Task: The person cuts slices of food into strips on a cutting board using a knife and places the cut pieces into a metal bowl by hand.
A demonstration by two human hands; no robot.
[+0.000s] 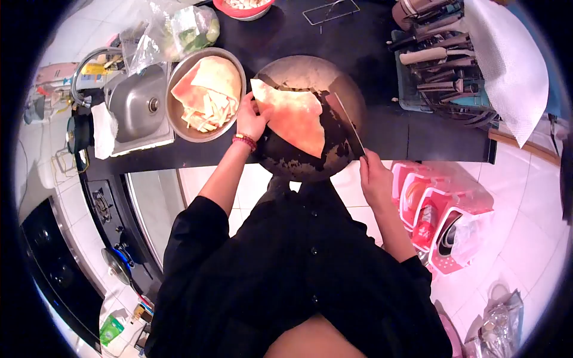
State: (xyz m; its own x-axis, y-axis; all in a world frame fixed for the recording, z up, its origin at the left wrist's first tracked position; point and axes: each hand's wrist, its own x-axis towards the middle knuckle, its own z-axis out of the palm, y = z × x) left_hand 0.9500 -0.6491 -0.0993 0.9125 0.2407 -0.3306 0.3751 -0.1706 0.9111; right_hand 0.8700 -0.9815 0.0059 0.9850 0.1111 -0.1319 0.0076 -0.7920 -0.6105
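Note:
A large flat piece of bread point(292, 119) with a browned face lies over a round, dark, worn board point(340, 77). My left hand point(253, 117) grips its left edge, thumb on top and fingers partly hidden behind it. In my right hand point(375, 176) is a knife point(349, 125), its blade pointing up and away over the right side of the board, apart from the bread. Left of the board, a metal bowl point(240, 64) holds another flat piece and a heap of cut strips point(209, 112).
A sink point(138, 104) sits left of the bowl, with a plastic bag of greens point(194, 36) behind. A red bowl point(245, 11) and wire rack point(331, 12) stand at the back. Right are a utensil basket point(412, 89) and, below, pink baskets point(441, 221).

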